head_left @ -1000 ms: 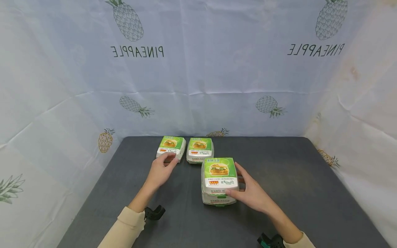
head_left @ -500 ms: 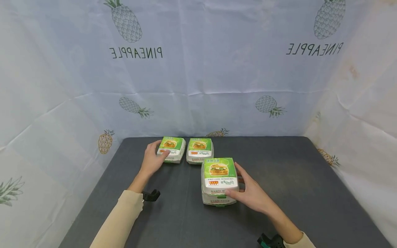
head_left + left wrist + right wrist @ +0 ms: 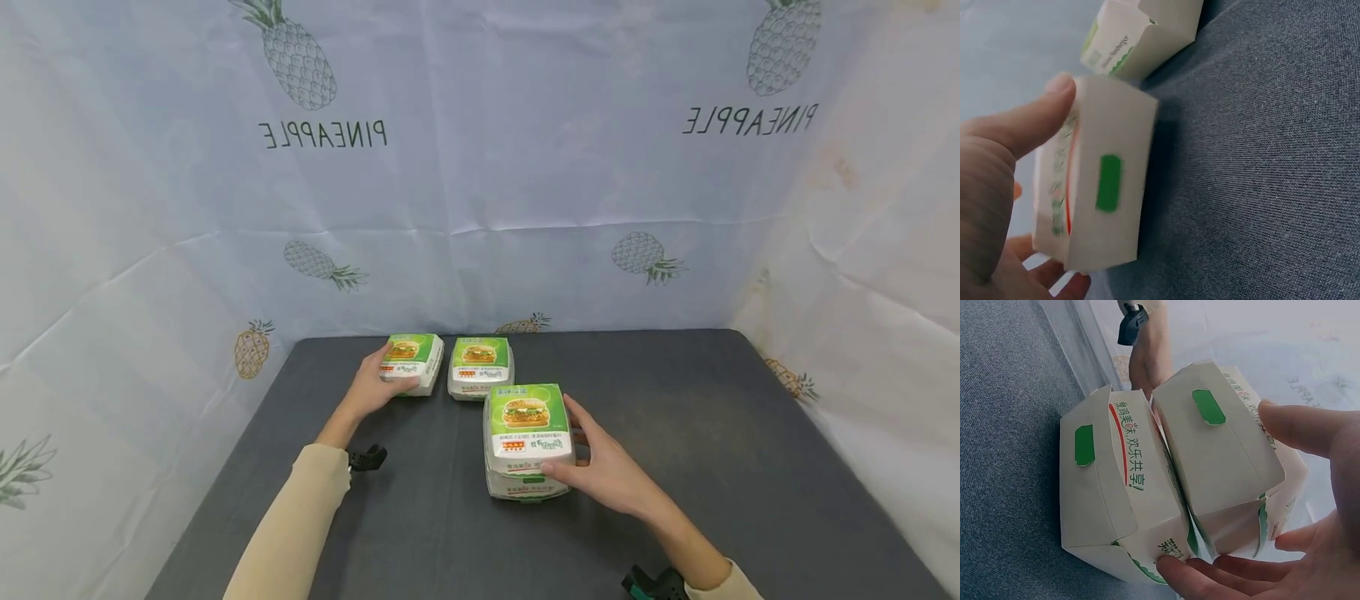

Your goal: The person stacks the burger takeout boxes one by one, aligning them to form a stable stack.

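Left box [image 3: 414,360], a burger printed on its lid, is held by a person's left hand [image 3: 369,387] at the far side of a dark table [image 3: 442,533], at 10 o'clock from a stack [image 3: 528,443] of two more. The hand reaches in from 8 o'clock, pinching the box between the thumb, laid against the near side, and fingers that are partly hidden behind it; whether its base touches the table cannot be told. The left sleeve [image 3: 288,525] runs off at 7 o'clock from the hand.

At 3 o'clock, across a narrow gap, the middle box [image 3: 480,371] stands in the way between the held box and the table's right half. At 12 o'clock, a curtain [image 3: 525,183] printed with pineapples walls off the far edge.

Nearer the camera, the upper box [image 3: 525,412] sits on the lower box [image 3: 1094,500], hiding the middle one's near right corner in the head view. The right hand [image 3: 607,467] grips the upper box from 4 o'clock, thumb at the front, fingers spread down the side, one touching the lower. A black wrist device [image 3: 656,583] shows at 5 o'clock from that hand.
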`<control>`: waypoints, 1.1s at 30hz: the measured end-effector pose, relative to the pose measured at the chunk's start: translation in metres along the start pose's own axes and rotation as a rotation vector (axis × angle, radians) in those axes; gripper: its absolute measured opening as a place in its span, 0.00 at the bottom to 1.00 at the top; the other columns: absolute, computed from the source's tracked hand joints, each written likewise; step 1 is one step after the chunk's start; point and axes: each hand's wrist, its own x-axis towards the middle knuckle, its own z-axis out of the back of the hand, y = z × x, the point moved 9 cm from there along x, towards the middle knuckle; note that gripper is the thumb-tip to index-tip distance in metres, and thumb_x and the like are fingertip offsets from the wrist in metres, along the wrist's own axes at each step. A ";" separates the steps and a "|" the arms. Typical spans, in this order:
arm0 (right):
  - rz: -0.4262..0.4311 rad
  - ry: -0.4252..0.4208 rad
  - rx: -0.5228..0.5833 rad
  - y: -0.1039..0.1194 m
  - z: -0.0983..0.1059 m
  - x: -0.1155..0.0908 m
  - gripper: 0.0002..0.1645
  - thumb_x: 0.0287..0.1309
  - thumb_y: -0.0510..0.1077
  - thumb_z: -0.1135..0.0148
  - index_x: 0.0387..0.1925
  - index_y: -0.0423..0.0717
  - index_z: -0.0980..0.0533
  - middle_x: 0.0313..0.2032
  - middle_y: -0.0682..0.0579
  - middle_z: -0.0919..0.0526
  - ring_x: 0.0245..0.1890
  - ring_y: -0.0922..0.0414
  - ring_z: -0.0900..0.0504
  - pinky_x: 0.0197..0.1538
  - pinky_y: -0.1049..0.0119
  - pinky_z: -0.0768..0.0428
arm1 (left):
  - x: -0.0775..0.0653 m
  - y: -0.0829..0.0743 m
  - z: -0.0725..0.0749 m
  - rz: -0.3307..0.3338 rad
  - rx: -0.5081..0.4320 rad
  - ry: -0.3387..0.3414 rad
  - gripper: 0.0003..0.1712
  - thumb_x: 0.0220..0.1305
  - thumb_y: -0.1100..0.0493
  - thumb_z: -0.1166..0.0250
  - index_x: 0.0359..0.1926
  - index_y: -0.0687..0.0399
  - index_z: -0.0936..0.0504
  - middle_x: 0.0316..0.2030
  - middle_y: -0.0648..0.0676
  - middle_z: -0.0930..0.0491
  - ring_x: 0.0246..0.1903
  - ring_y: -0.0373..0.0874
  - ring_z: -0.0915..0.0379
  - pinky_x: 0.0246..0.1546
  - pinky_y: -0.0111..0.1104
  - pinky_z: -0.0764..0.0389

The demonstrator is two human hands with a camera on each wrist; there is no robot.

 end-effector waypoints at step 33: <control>0.023 0.001 0.026 0.002 -0.001 -0.001 0.65 0.57 0.53 0.23 0.82 0.51 0.56 0.69 0.40 0.37 0.68 0.40 0.32 0.55 0.55 0.20 | -0.010 -0.004 0.012 0.004 0.023 -0.127 0.60 0.59 0.37 0.27 0.81 0.54 0.48 0.76 0.67 0.48 0.71 0.64 0.45 0.66 0.57 0.39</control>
